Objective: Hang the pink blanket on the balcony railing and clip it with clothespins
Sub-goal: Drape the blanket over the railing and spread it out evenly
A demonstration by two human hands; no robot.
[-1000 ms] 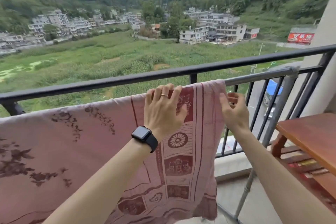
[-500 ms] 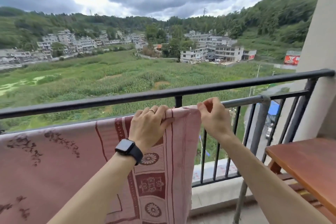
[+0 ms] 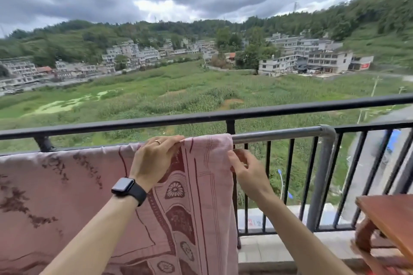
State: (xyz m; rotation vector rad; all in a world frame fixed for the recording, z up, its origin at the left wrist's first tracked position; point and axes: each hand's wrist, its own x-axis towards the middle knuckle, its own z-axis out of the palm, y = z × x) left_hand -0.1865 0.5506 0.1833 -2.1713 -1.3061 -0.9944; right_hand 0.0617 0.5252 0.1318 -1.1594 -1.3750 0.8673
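The pink blanket (image 3: 67,196), patterned in dark red, hangs over a grey metal bar (image 3: 279,135) that runs just inside the black balcony railing (image 3: 201,117). My left hand (image 3: 154,156), with a ring and a black watch on the wrist, presses its fingers over the blanket's top fold on the bar. At the blanket's right side edge, a little below the bar, my right hand (image 3: 245,168) pinches the cloth. No clothespins are in view.
A reddish wooden table (image 3: 388,214) stands at the lower right, close to the railing's vertical bars (image 3: 310,176). The grey bar bends down into a post (image 3: 321,176). Beyond the railing lie fields, buildings and hills.
My right hand has dropped from the top corner of the blanket to its side edge below the bar. The left hand stays on the top fold. The view has tilted upward.
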